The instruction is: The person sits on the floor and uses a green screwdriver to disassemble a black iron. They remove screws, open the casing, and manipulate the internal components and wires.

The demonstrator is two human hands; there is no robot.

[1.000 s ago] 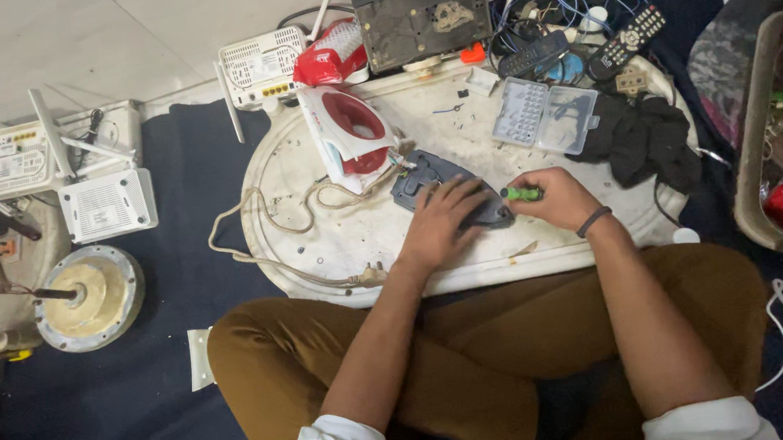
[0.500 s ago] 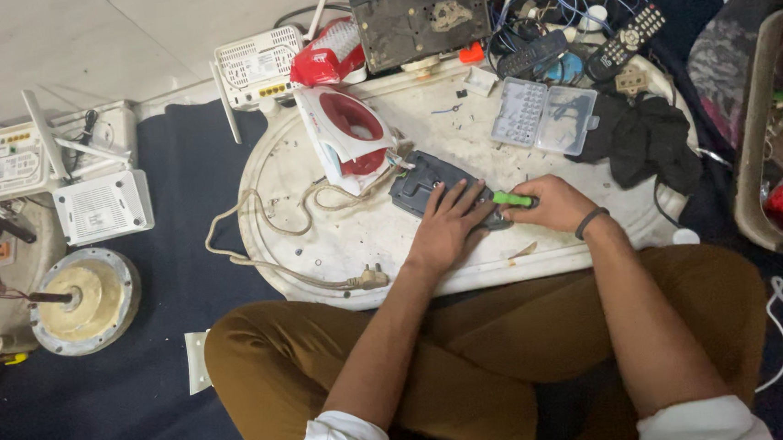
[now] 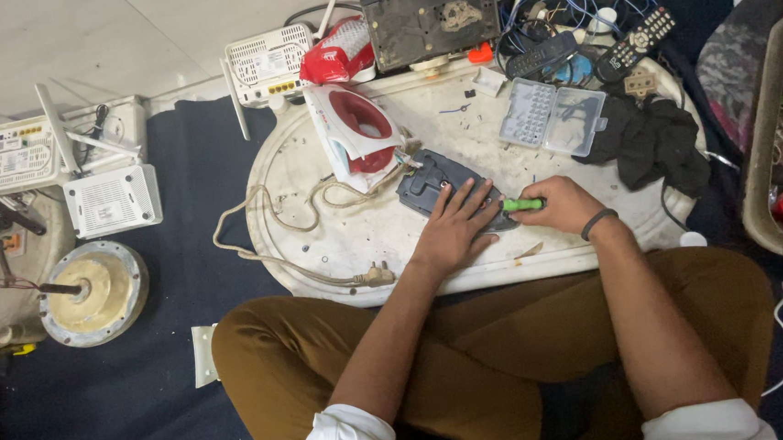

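At the far left we see two white routers (image 3: 15,156) with antennas and a white box (image 3: 113,200) on the floor, and below them a round motor part (image 3: 93,291) with a cream-coloured top. Moving right, a beige power cord (image 3: 275,256) loops across the white oval tabletop (image 3: 313,152) and ends in a plug (image 3: 377,274) near the front edge. Just beyond it, the red and white iron body (image 3: 353,133) lies tilted on the tabletop, and right beside it sits the dark grey iron soleplate (image 3: 435,180). Our left hand (image 3: 455,229) lies flat and open on that soleplate, fingers spread, pressing it down rather than gripping it. Just to the right, our right hand (image 3: 563,206) is closed around a green-handled screwdriver (image 3: 523,204), whose tip points left at the soleplate's edge, close to the left fingertips. Behind the hands lies a clear plastic parts box (image 3: 554,117), then a black cloth (image 3: 652,142). Further back are remote controls (image 3: 636,44) and a tangle of wires (image 3: 569,1), and at the far right a brown tray (image 3: 760,176).
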